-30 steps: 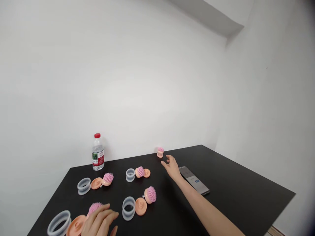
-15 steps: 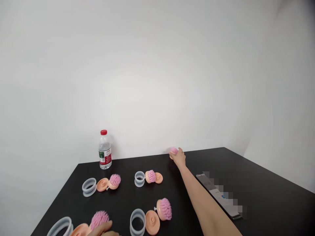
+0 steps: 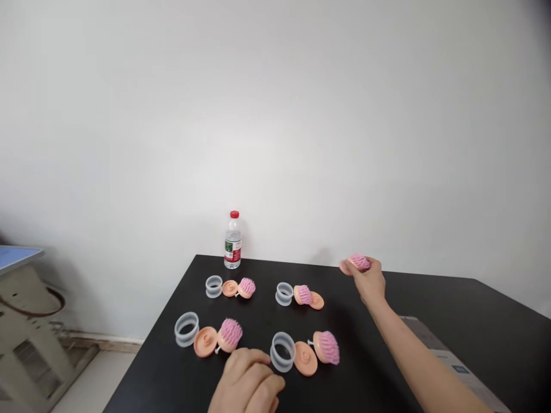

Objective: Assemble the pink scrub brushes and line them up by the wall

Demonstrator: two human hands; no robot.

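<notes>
Pink brush (image 3: 360, 262) being grasped by right hand (image 3: 372, 283), table's (image 3: 365, 378) far edge | left hand (image 3: 247, 383) being held half-curled, grasp unclear | bottle label (image 3: 233, 250) being shown, illegible

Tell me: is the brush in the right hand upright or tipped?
Tipped: the brush leans in the right hand, its pink bristles angled toward picture right.

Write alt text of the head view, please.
A right hand holds a pink brush over a black table. The left hand is near two of four sets, each a translucent ring, peach disc and similar brush; a red-capped bottle stands behind.
</notes>
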